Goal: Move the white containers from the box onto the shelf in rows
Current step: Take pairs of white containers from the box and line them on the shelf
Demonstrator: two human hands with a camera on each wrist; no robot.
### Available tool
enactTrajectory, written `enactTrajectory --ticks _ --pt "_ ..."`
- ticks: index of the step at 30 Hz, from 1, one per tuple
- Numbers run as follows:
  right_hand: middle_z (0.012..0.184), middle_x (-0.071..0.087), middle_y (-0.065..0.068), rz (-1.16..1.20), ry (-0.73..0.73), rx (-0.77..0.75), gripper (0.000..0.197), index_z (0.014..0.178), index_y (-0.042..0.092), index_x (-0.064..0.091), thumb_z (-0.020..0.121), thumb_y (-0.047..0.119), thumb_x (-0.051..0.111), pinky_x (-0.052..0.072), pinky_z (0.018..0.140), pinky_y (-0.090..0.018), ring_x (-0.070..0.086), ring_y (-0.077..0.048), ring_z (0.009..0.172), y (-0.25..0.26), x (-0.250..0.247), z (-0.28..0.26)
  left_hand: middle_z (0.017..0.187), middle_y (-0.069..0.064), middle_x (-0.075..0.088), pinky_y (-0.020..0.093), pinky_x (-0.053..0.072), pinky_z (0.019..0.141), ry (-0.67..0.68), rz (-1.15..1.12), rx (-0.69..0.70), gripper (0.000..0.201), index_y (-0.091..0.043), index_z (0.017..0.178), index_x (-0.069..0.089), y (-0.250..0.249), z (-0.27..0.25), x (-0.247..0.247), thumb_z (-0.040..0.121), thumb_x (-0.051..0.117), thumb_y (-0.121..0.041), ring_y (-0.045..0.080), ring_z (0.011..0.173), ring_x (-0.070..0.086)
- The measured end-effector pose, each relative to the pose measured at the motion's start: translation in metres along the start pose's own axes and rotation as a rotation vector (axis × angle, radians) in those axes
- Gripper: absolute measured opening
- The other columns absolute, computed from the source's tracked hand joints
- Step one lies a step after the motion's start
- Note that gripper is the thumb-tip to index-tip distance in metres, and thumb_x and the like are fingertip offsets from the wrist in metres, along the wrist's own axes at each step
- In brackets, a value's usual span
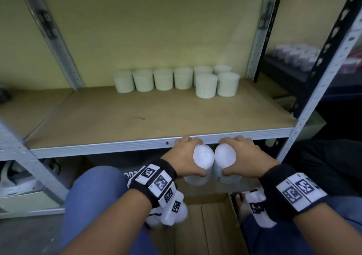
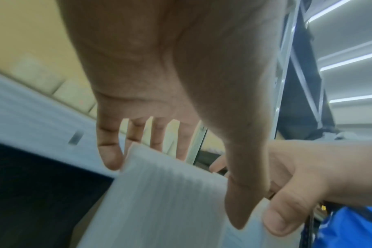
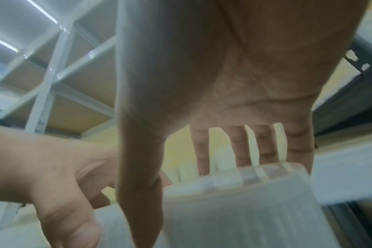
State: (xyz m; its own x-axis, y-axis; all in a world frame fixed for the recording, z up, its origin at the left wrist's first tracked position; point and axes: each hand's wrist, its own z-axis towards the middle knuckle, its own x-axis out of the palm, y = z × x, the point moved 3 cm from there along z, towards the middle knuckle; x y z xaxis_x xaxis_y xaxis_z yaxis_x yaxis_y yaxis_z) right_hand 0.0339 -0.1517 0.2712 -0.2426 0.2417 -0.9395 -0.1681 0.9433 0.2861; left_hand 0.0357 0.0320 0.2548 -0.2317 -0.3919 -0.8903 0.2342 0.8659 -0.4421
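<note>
Each hand grips one white container from above, just below the shelf's front rail. My left hand [image 1: 186, 155] holds a white container [image 1: 202, 157], seen ribbed and close in the left wrist view [image 2: 170, 201]. My right hand [image 1: 241, 157] holds a second white container [image 1: 225, 155], blurred in the right wrist view [image 3: 234, 209]. The two containers touch side by side above the open cardboard box [image 1: 205, 225]. Several white containers [image 1: 162, 79] stand in a row at the back of the wooden shelf [image 1: 137, 117], with two more [image 1: 206, 85] in front at the right end.
The shelf's grey front rail [image 1: 117, 147] runs just beyond my fingers. Slanted metal uprights [image 1: 305, 106] frame the bay. My blue-trousered knee [image 1: 94, 196] is left of the box. Blurred packages [image 1: 297, 55] sit on a neighbouring dark shelf at right.
</note>
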Motion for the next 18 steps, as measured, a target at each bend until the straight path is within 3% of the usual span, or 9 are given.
enactTrajectory --ticks 6,10,14,18 --pt "0.126 0.051 0.006 0.109 -0.167 -0.122 0.075 0.125 0.036 0.049 0.056 0.045 0.079 0.044 0.096 -0.036 0.046 -0.021 0.118 0.025 -0.056 -0.004 0.132 -0.006 0.044 0.024 0.035 0.094 -0.178 -0.026 0.032 0.074 -0.032 0.129 0.047 -0.01 -0.02 -0.067 0.063 0.078 -0.047 0.016 0.123 0.04" --pt "0.124 0.052 0.008 0.151 -0.255 -0.181 0.067 0.12 0.033 0.056 0.058 0.042 0.079 0.042 0.094 -0.028 0.047 -0.016 0.118 0.044 -0.072 0.012 0.131 -0.008 0.045 0.029 0.033 0.102 -0.248 -0.019 -0.001 0.072 -0.032 0.13 0.048 -0.003 -0.02 -0.097 0.065 0.076 -0.048 0.016 0.125 0.038" --pt "0.125 0.053 0.004 0.128 -0.305 -0.226 0.064 0.119 0.029 0.061 0.059 0.04 0.082 0.039 0.093 -0.025 0.049 -0.017 0.118 0.063 -0.077 0.033 0.126 -0.005 0.047 0.028 0.036 0.091 -0.29 0.001 -0.047 0.07 -0.031 0.128 0.051 0.014 -0.013 -0.112 0.065 0.076 -0.051 0.019 0.121 0.041" --pt "0.132 0.051 0.0 0.138 -0.295 -0.236 0.061 0.121 0.024 0.063 0.063 0.033 0.082 0.036 0.094 -0.021 0.049 -0.016 0.122 0.079 -0.075 0.058 0.124 -0.002 0.05 0.034 0.042 0.095 -0.318 -0.006 -0.104 0.072 -0.03 0.127 0.053 0.035 -0.003 -0.119 0.063 0.076 -0.053 0.021 0.119 0.044"
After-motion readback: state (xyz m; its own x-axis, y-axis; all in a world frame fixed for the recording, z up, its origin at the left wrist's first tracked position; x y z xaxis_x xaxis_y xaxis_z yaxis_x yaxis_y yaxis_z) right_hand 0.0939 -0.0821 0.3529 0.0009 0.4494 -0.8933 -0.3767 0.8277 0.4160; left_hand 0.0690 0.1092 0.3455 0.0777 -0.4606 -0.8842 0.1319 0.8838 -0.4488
